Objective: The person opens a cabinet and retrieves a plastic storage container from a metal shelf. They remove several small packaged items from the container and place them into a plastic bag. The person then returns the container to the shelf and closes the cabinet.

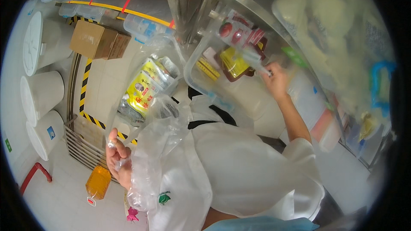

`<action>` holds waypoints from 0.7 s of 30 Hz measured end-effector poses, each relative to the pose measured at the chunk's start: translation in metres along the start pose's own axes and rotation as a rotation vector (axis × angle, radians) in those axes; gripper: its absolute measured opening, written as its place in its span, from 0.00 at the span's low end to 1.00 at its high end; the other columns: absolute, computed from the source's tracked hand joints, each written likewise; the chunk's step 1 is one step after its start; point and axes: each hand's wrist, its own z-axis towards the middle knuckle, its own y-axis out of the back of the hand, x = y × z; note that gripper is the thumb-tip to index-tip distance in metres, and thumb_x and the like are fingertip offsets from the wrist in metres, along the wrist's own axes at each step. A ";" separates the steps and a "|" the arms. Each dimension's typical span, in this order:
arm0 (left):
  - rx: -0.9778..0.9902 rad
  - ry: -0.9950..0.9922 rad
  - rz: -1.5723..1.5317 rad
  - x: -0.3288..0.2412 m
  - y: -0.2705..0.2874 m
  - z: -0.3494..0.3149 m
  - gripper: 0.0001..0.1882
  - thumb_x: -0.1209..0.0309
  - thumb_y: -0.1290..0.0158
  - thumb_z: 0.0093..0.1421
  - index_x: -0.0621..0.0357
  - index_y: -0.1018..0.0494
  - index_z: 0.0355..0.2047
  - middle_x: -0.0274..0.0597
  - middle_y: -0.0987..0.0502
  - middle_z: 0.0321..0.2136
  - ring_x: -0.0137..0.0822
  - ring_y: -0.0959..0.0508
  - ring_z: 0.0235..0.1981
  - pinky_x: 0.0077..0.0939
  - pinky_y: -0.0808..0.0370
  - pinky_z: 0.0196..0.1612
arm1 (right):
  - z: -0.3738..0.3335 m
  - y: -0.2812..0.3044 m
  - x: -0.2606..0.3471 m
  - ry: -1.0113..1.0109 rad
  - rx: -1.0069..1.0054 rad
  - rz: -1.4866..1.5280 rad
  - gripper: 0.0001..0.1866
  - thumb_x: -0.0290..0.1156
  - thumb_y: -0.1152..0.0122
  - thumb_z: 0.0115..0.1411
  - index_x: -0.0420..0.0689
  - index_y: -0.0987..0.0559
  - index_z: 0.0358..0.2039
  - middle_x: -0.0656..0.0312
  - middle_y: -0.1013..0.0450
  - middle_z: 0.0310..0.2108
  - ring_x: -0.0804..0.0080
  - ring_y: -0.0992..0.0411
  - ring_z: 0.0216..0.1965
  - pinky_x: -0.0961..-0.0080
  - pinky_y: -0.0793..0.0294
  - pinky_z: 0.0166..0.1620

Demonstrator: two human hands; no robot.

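Note:
My left hand [118, 159] is closed on the bunched top of a large clear plastic bag [150, 154] that hangs along my white coat. Inside the bag's open part lie yellow printed packets [143, 87]. My right hand [275, 79] reaches up to a clear plastic container [201, 66] and grips a blurred sachet [253, 59] at its rim. The container holds red and yellow sauce sachets [234, 32], and it sits under a steel table edge.
Three white lidded buckets [40, 94] stand at the left. A cardboard box [99, 39] and clear lidded tubs [143, 26] lie on the floor near yellow-black hazard tape. A floor drain grate [83, 147] and an orange bottle [98, 182] are below my left hand. Stacked bins [342, 51] fill the right.

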 end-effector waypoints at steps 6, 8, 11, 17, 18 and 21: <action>-0.137 0.087 0.149 -0.013 -0.002 0.001 0.28 0.79 0.52 0.47 0.67 0.37 0.52 0.26 0.41 0.22 0.14 0.45 0.17 0.04 0.50 0.24 | -0.005 -0.023 -0.009 0.469 0.340 -0.346 0.05 0.26 0.44 0.44 0.47 0.29 0.24 0.63 0.32 0.28 0.64 0.30 0.33 0.72 0.29 0.31; -0.152 0.111 0.054 -0.013 -0.001 -0.001 0.29 0.80 0.53 0.45 0.67 0.37 0.52 0.26 0.41 0.22 0.15 0.45 0.17 0.04 0.49 0.24 | -0.006 -0.029 -0.017 0.717 0.338 -0.475 0.03 0.27 0.46 0.45 0.48 0.30 0.22 0.65 0.32 0.27 0.68 0.31 0.37 0.75 0.30 0.32; -0.104 0.118 0.091 -0.009 0.008 -0.002 0.32 0.83 0.55 0.41 0.67 0.38 0.52 0.26 0.42 0.22 0.15 0.44 0.17 0.05 0.48 0.24 | -0.024 -0.045 -0.056 0.719 0.513 -0.563 0.10 0.28 0.48 0.47 0.48 0.28 0.34 0.62 0.30 0.37 0.67 0.33 0.42 0.69 0.30 0.38; -0.078 0.133 0.129 -0.011 0.009 -0.001 0.31 0.83 0.55 0.41 0.67 0.37 0.52 0.26 0.42 0.22 0.15 0.44 0.18 0.05 0.48 0.25 | 0.021 -0.098 -0.057 -0.024 1.116 -0.502 0.18 0.32 0.46 0.49 0.47 0.28 0.42 0.55 0.31 0.44 0.58 0.35 0.49 0.65 0.33 0.48; -0.080 0.139 0.131 -0.011 0.007 -0.002 0.31 0.83 0.55 0.41 0.67 0.37 0.51 0.26 0.42 0.22 0.15 0.44 0.18 0.05 0.48 0.25 | 0.030 -0.116 -0.083 -0.075 0.978 -0.467 0.20 0.34 0.46 0.49 0.47 0.30 0.44 0.55 0.33 0.47 0.57 0.35 0.50 0.64 0.32 0.47; -0.079 0.152 0.143 -0.011 0.003 0.001 0.31 0.83 0.56 0.41 0.67 0.37 0.51 0.26 0.42 0.23 0.15 0.44 0.18 0.05 0.48 0.25 | 0.060 -0.127 -0.123 -0.318 0.544 -0.561 0.30 0.46 0.42 0.46 0.47 0.35 0.49 0.55 0.38 0.50 0.59 0.39 0.53 0.66 0.37 0.52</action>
